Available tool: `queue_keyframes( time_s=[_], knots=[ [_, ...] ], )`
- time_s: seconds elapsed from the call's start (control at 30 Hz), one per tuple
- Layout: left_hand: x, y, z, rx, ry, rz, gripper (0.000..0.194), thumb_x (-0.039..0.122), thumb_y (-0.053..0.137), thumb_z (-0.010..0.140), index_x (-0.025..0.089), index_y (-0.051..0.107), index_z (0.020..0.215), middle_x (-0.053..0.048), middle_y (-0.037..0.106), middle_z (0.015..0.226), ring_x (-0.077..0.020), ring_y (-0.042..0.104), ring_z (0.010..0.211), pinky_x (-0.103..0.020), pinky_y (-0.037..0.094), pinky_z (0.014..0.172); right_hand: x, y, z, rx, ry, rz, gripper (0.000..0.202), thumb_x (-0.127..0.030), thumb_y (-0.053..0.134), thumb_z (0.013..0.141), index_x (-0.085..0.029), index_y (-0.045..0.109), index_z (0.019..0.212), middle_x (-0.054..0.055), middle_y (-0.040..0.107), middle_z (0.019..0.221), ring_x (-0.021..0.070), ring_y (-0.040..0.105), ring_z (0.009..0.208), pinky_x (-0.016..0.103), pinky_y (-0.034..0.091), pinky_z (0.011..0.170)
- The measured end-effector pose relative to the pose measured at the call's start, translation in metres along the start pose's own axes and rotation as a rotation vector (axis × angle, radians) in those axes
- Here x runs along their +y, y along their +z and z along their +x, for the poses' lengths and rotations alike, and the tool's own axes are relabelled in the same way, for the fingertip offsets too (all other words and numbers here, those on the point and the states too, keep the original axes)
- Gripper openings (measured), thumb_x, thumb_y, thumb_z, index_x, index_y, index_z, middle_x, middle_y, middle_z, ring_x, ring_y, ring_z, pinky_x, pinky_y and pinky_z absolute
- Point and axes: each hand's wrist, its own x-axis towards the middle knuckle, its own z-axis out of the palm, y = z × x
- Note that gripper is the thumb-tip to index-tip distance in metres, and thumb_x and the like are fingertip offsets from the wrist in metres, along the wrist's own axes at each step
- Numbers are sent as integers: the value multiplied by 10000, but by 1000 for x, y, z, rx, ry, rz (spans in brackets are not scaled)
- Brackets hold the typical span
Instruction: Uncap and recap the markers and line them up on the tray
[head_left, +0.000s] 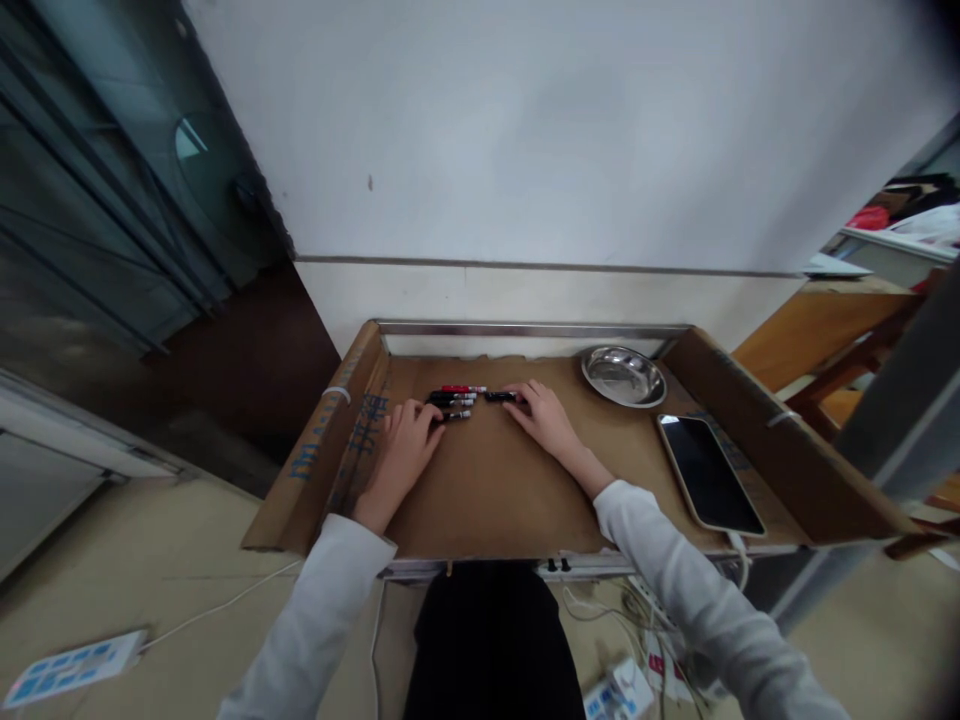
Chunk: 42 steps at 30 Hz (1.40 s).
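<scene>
Several markers lie side by side on the brown cardboard surface [510, 480], among them a red marker [463, 388] at the back and black markers [450, 399] in front of it. My left hand [407, 440] has its fingertips closed on the left end of the nearest black marker [456, 415]. To the right of the group, my right hand [541, 415] pinches the right end of another black marker [499, 397], which lies nearly level, its left end close to the other markers.
A round metal dish [623, 377] sits at the back right. In front of it lies a phone [709, 474] with a white cable. Raised cardboard flaps [795, 430] border both sides, and a white wall [525, 150] stands behind.
</scene>
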Motion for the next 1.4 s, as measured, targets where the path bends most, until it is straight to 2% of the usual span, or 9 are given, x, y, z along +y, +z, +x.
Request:
queue_keyframes(
  time_s=[0.17,0.3,0.47,0.57,0.7,0.83,1.1,1.3,1.4],
  knots=[
    [8,-6,-1,-85,21,-135,92,244,477,866,191,526,923,-49,590,937,-211,534,900,-358,380,800,-8,-2,-9,61,41,281,268,-339,397,905,-213,588,1045,57,538,919,145,510,743,287,424,700],
    [18,-10,6,-139,55,-364,151,202,455,875,208,505,1017,-38,599,1017,-186,554,956,-325,417,833,-15,-1,-11,99,195,534,274,-393,458,870,-230,608,1032,47,558,933,121,497,686,260,427,621],
    [47,-12,28,-137,217,-609,170,234,483,873,234,541,1032,-24,588,1057,-170,539,1029,-329,412,919,-18,-2,-10,-75,439,1193,270,-395,521,831,-217,610,1013,18,596,873,87,530,627,212,431,530],
    [67,-11,48,-50,272,-736,176,231,498,863,214,556,1029,-47,578,1033,-166,548,1004,-325,437,898,-15,-6,-10,-179,568,1483,139,-272,588,792,-184,633,890,-4,601,766,65,547,624,168,446,533],
    [85,-10,70,158,136,-888,263,250,584,811,191,545,1064,-56,593,1013,-142,584,898,-281,484,804,-7,-13,-8,-195,710,1661,67,-190,559,808,-173,624,796,-5,623,736,49,566,632,131,491,593],
    [82,-12,74,223,3,-1008,188,295,590,804,186,631,952,-45,645,933,-126,611,813,-246,495,737,-3,-18,-8,-210,725,1691,106,-204,581,810,-171,643,890,7,659,835,40,591,666,101,515,626],
    [44,-1,58,342,-348,-1194,323,385,596,778,152,651,995,-69,676,935,-144,622,804,-273,498,748,0,-20,-16,-166,674,1576,247,-215,658,750,-155,670,990,27,674,1004,71,629,877,127,495,857],
    [42,13,32,-65,-91,-1065,200,333,621,768,165,637,874,-38,660,877,-142,613,790,-277,487,744,12,-20,-22,114,575,1331,289,-255,717,691,-197,676,971,24,697,956,109,641,881,241,480,913],
    [51,20,27,-180,73,-891,119,285,589,800,179,603,851,-12,622,833,-132,586,762,-269,473,727,12,-17,-24,225,445,1072,254,-312,726,672,-198,682,894,29,707,883,133,650,803,302,501,852]
  ],
)
